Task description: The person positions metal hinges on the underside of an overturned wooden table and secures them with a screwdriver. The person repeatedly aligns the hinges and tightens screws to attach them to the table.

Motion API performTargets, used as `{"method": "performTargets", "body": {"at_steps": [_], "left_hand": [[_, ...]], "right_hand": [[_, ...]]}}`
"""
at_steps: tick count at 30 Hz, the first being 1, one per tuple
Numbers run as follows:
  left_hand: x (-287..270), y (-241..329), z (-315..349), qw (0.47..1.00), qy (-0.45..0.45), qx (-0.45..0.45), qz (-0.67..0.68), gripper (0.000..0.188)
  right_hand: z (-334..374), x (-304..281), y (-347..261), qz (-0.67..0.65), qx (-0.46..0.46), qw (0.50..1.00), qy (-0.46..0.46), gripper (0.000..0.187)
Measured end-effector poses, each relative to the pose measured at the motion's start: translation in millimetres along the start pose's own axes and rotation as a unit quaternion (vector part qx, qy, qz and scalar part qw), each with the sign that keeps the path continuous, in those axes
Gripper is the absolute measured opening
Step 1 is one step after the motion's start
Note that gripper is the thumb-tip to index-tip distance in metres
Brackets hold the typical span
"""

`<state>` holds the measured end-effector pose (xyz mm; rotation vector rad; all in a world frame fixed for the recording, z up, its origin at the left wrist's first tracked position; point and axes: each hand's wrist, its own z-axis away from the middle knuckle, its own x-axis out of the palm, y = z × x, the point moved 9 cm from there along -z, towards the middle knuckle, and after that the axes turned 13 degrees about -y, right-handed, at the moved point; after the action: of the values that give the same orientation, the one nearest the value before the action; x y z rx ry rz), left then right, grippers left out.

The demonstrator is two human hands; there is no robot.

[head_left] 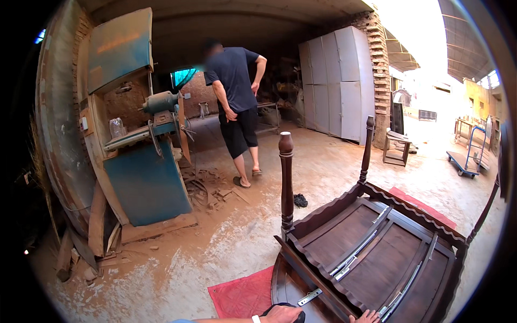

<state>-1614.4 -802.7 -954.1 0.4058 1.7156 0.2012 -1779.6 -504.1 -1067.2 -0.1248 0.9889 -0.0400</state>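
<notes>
My left hand [283, 314], with a white band at the wrist, is closed around something black at the lower edge; the frame cuts most of it off, so its kind cannot be told. My right hand [366, 317] lies with fingers apart on the dark wooden furniture piece [374, 229], only its fingers showing. This piece is upside down, its turned legs [286, 180] pointing up and its edges scalloped. Metal drawer slides [355, 247] run across its inside. Beside my left hand, a small metal plate [309, 297] sits on the curved dark wood.
Red quilted cloth [242, 293] lies under the furniture. A machine with a motor [161, 102] stands at left above wood scraps [212, 188]. A person [234, 81] in dark clothes is turned away. Beyond are grey lockers [336, 86], a stool [397, 146] and a blue trolley [466, 161].
</notes>
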Motion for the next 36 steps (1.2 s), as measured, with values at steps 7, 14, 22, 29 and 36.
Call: {"method": "performTargets", "body": {"at_steps": [7,14,22,29,36], "left_hand": [[20.4,17.3,-5.1,0.987,-0.052,0.143,-0.042,0.009],[0.3,15.9,-5.1,0.986,-0.022,0.167,-0.001,0.009],[-18.5,15.1,0.0,0.982,0.053,0.175,0.055,0.006],[-3.8,5.8,-2.7,0.988,-0.021,0.151,0.012,0.019],[-3.3,5.5,-8.0,0.988,-0.051,0.148,-0.001,0.019]], "right_hand": [[-3.6,1.3,0.7,0.009,0.001,1.000,0.017,0.095],[0.4,-2.9,-1.0,0.005,0.004,1.000,0.015,0.095],[-1.9,2.1,5.6,0.007,0.008,1.000,0.008,0.096],[3.8,-2.1,-0.3,-0.001,0.001,1.000,0.015,0.095],[-4.7,3.1,1.6,0.009,0.013,1.000,0.005,0.096]]}}
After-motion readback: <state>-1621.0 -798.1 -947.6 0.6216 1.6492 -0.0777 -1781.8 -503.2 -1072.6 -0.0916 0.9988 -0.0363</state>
